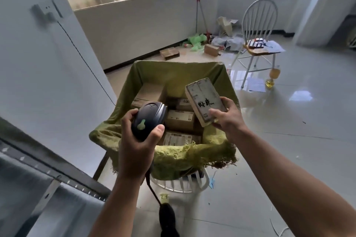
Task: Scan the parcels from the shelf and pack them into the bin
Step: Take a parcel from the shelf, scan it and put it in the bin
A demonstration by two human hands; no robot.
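The bin (173,154) is holding several boxes (180,119), lying flat across its bottom. Above its right side the right hand (227,117) is gripping a parcel (204,100) by its near end, written face tilted up, while the left hand (134,138) is clasping the scanner (149,119) beside it. This is looking like the scan step: next the scanner needs aiming at the label, then the parcel lowering into a gap.

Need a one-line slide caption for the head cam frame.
Left hand grips a barcode scanner while the right hand holds a small parcel over the cloth-lined bin of packed parcels.
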